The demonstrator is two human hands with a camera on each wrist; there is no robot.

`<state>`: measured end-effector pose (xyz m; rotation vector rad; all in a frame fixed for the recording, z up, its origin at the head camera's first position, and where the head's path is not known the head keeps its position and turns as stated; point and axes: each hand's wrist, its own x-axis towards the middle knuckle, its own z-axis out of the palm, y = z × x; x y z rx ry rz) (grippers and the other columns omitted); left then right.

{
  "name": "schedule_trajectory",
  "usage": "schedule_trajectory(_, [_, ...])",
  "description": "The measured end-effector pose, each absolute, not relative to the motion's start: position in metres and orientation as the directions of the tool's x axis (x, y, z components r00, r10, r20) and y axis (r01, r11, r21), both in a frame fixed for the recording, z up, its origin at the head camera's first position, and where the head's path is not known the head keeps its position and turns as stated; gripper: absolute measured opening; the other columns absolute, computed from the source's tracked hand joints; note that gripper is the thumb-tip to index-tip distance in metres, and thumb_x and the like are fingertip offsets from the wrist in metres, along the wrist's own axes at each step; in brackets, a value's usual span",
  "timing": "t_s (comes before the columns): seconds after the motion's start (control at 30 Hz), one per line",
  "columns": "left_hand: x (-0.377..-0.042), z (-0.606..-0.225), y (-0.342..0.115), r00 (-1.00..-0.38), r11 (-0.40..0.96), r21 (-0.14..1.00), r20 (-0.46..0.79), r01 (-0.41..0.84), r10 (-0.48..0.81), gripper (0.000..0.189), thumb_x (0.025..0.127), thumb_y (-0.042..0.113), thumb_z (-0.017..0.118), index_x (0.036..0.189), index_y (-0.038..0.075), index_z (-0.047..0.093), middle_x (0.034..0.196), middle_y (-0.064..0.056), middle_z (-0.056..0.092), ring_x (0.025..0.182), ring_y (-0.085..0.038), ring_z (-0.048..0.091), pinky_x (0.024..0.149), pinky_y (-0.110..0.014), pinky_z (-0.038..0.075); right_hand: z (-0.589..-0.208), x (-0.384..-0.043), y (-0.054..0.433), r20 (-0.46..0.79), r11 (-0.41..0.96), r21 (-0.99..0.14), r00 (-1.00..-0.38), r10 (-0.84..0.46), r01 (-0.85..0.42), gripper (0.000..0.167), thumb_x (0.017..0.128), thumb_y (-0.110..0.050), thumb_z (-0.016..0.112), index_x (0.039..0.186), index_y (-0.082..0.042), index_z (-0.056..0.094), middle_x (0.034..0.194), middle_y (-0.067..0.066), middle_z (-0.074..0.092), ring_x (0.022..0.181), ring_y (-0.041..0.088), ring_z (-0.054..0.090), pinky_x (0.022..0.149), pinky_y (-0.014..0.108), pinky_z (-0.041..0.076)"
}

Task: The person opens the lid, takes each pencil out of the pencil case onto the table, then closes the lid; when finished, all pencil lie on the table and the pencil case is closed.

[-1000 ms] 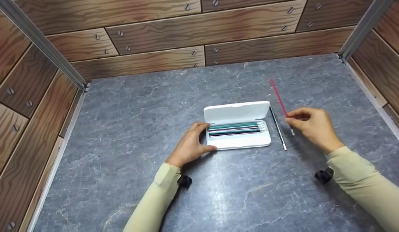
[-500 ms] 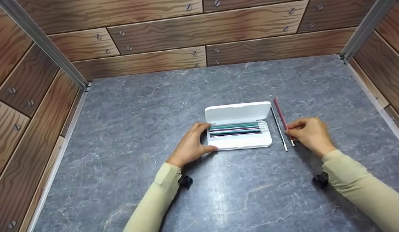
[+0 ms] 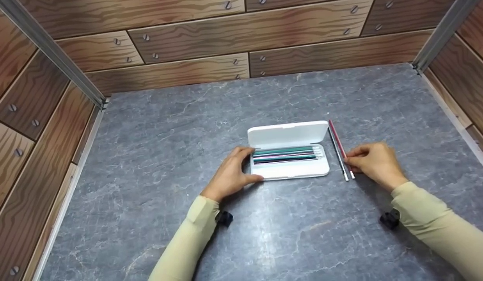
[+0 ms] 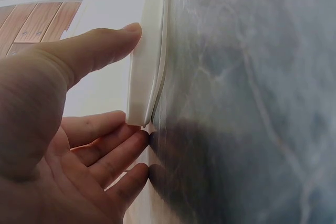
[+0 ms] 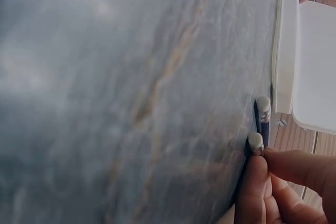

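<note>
Since the frame one second ago, the red pencil (image 3: 337, 138) has come nearer the person along with the right hand (image 3: 376, 162), and it now lies closer alongside the dark pencil (image 3: 338, 156). As the head view shows, the right hand is pinching the red pencil between thumb and fingers, nearer its eraser end; most of its length runs beyond the grip, slanting away and to the left. Just left of that grip is the dark pencil (whether the two touch at their far ends, I cannot tell). Farther left sits the white case (image 3: 284, 169), its lid (image 3: 286, 133) raised along the far side, a row of pencils (image 3: 284, 151) lying within. The left hand (image 3: 230, 175) grasps the case's left end, thumb at the near corner.

Left wrist view: the thumb presses on the case's near wall, while the fingers bend around its end, the lower ones close to the table (image 4: 236, 103).

Right wrist view: thumb and finger close just behind one white eraser (the barrel there is mostly hidden). Another eraser shows just beside the grip, on the case side, with a gap between the two ends.
</note>
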<state>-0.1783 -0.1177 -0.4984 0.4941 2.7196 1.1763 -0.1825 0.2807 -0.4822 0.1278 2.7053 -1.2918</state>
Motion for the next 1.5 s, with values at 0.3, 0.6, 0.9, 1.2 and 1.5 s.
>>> schedule_trajectory(0.3, [-0.178, -0.498, -0.117, -0.936, 0.645, 0.726, -0.005, 0.240, 0.353, 0.085, 0.090, 0.030, 0.097, 0.160, 0.004, 0.058, 0.161, -0.012, 0.059, 0.152, -0.033, 0.057, 0.133, -0.049, 0.045, -0.472, -0.184, 0.276, -0.061, 0.698, -0.713, -0.998, 0.029, 0.064, 0.029, 0.099, -0.018, 0.084, 0.115, 0.006, 0.083, 0.097, 0.015, 0.086, 0.071, -0.006, 0.069, 0.066, 0.012, 0.057])
schedule_trajectory(0.6, [-0.179, -0.499, -0.118, -0.939, 0.639, 0.732, 0.002, 0.236, 0.344, 0.086, 0.089, 0.029, 0.098, 0.160, 0.004, 0.058, 0.160, -0.012, 0.060, 0.152, -0.033, 0.057, 0.133, -0.048, 0.044, -0.459, -0.199, 0.228, 0.254, 0.610, -0.690, -0.920, -0.299, -0.389, 0.017, 0.095, -0.001, 0.085, 0.112, -0.003, 0.086, 0.107, 0.014, 0.086, 0.091, -0.008, 0.068, 0.085, 0.004, 0.055])
schedule_trajectory(0.9, [-0.179, -0.500, -0.116, -0.937, 0.623, 0.747, 0.001, 0.232, 0.348, 0.086, 0.088, 0.028, 0.098, 0.160, 0.004, 0.058, 0.159, -0.012, 0.061, 0.151, -0.032, 0.058, 0.134, -0.047, 0.044, -0.474, -0.217, 0.204, 0.142, 0.619, -0.569, -0.806, -0.574, -0.541, 0.018, 0.098, -0.001, 0.083, 0.115, -0.006, 0.085, 0.109, 0.007, 0.085, 0.101, 0.026, 0.081, 0.093, 0.047, 0.068])
schedule_trajectory(1.2, [-0.181, -0.497, -0.119, -0.938, 0.632, 0.735, 0.012, 0.243, 0.347, 0.087, 0.087, 0.027, 0.099, 0.160, 0.003, 0.058, 0.158, -0.013, 0.061, 0.150, -0.033, 0.058, 0.134, -0.048, 0.043, -0.476, -0.230, 0.198, 0.166, 0.604, -0.466, -0.734, -0.658, -0.647, 0.022, 0.096, 0.005, 0.081, 0.115, -0.003, 0.086, 0.109, 0.012, 0.084, 0.102, 0.030, 0.079, 0.091, 0.050, 0.067])
schedule_trajectory(1.5, [-0.180, -0.499, -0.118, -0.938, 0.635, 0.736, -0.001, 0.234, 0.347, 0.088, 0.087, 0.027, 0.099, 0.161, 0.003, 0.057, 0.159, -0.013, 0.060, 0.152, -0.033, 0.057, 0.135, -0.048, 0.043, -0.479, -0.230, 0.197, 0.174, 0.602, -0.451, -0.726, -0.665, -0.660, 0.020, 0.094, 0.006, 0.082, 0.111, -0.003, 0.087, 0.105, 0.012, 0.081, 0.098, 0.028, 0.077, 0.089, 0.048, 0.067])
